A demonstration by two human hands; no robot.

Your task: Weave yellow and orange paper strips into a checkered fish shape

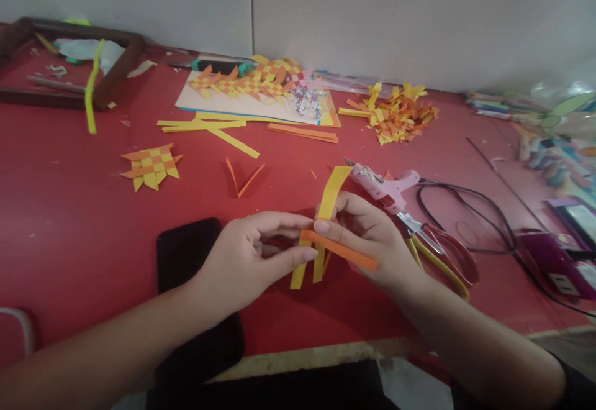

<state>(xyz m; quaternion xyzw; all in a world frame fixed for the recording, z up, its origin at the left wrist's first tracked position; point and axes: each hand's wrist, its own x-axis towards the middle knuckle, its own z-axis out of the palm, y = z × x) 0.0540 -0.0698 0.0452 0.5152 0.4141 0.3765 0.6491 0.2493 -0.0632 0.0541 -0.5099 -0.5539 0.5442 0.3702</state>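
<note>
Yellow and orange paper strips [344, 252] are held between my two hands, just above the red table. My left hand [261, 255] pinches them from the left, thumb and fingers closed on the paper. From the right, my right hand [365, 230] grips the same strips with its thumb on top. One yellow strip sticks up past the right fingers, two hang below, and an orange one lies across toward the right palm. The crossing point is partly hidden by my fingers. A finished woven paper fish [153, 166] lies at the left.
A pink glue gun [384, 186] and scissors [447, 251] lie right of my hands, near a black cord [493, 211]. A black phone [189, 255] is under my left forearm. Behind are loose yellow strips [209, 125], a pile of paper scraps [400, 115] and a wooden frame [135, 56].
</note>
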